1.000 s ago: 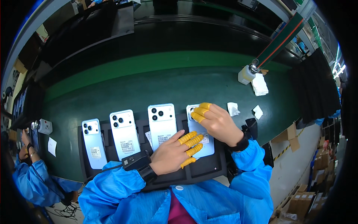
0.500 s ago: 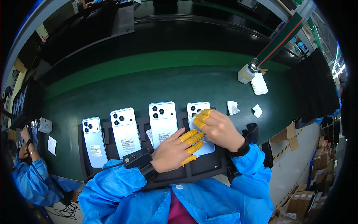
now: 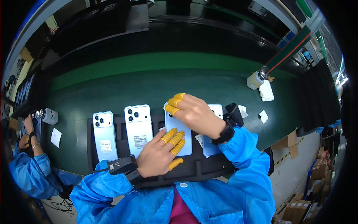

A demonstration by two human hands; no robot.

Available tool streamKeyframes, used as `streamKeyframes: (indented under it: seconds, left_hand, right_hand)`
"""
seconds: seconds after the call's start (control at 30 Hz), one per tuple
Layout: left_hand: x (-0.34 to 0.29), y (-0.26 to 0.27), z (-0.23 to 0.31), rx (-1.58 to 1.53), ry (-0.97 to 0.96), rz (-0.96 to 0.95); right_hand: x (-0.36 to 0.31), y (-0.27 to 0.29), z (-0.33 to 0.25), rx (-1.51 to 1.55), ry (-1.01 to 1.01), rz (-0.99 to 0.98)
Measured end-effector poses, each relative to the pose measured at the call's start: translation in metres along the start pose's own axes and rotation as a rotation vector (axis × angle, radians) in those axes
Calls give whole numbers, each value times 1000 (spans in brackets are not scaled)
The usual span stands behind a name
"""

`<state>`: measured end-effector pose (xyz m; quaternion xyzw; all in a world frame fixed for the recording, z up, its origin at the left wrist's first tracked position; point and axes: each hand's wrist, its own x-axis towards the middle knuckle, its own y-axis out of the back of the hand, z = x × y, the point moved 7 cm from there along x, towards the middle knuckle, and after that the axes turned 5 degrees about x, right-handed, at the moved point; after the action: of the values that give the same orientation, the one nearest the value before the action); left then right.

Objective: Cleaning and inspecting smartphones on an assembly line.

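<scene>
Lying over the lower part of a pale blue phone (image 3: 188,140), your left hand (image 3: 158,154) is spread out, clasping nothing. That phone sits beneath both hands, its camera end partly hidden by the bent fingers of your right hand (image 3: 194,114); whether those fingertips pinch anything, I cannot tell. Yellow finger covers (image 3: 173,102) show on both hands. Near your left hand, to its left, lies a second phone (image 3: 138,128), with a third phone (image 3: 105,135) farther out. Your right wrist crosses above a fourth phone (image 3: 217,109).
</scene>
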<state>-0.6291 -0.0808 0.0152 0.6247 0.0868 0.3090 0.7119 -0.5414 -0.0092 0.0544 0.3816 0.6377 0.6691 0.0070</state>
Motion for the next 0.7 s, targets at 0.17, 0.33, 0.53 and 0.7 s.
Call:
streamKeyframes:
  seconds: [0.17,0.33,0.53,0.7]
  left_hand:
    - [-3,-10,-6,-26,-4,34]
    - [-3,-4,-6,-48,15,118]
    - [-4,-9,-8,-72,6,89]
    - [-4,-9,-6,-60,14,58]
  right_hand:
    - [-7,-10,2,-39,6,-106]
    - [-27,6,-8,-37,-81,-233]
    - [-2,-7,-20,-22,37,-67]
    - [-17,-3,-22,-16,46,-178]
